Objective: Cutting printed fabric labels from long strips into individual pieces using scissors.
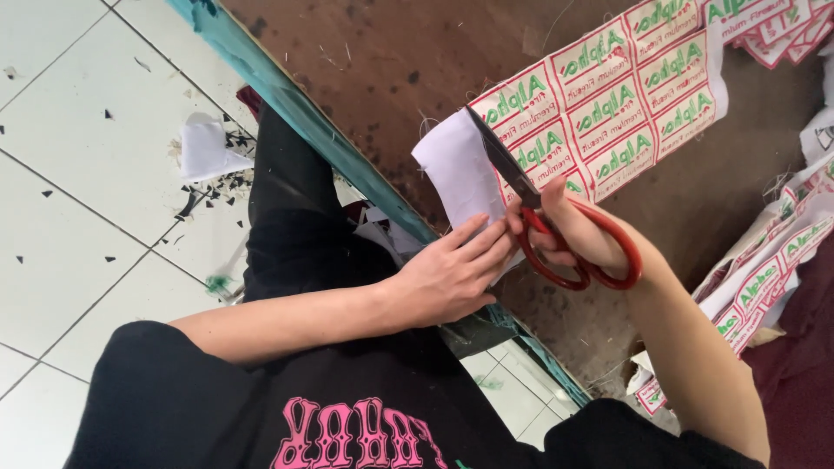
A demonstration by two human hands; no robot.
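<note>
The sheet of printed labels point(608, 104) lies on the brown table point(695, 200), its near end turned over white, with most rows uncut. The red-handled scissors point(539, 208) bite into its edge, blades part open. The right hand point(569, 230) has its grip closed through the handles; the left hand point(452, 274) pinches the sheet's white end. More label strips point(773, 260) lie nearby.

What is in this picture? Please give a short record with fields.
Left hand: holds the label sheet by its white folded end
Right hand: grips red scissors
Scissors: blades nearly closed, at the sheet's edge
Surface: brown table, teal edge
Nearby: more labels at right
Floor: white tiles, scraps
</note>
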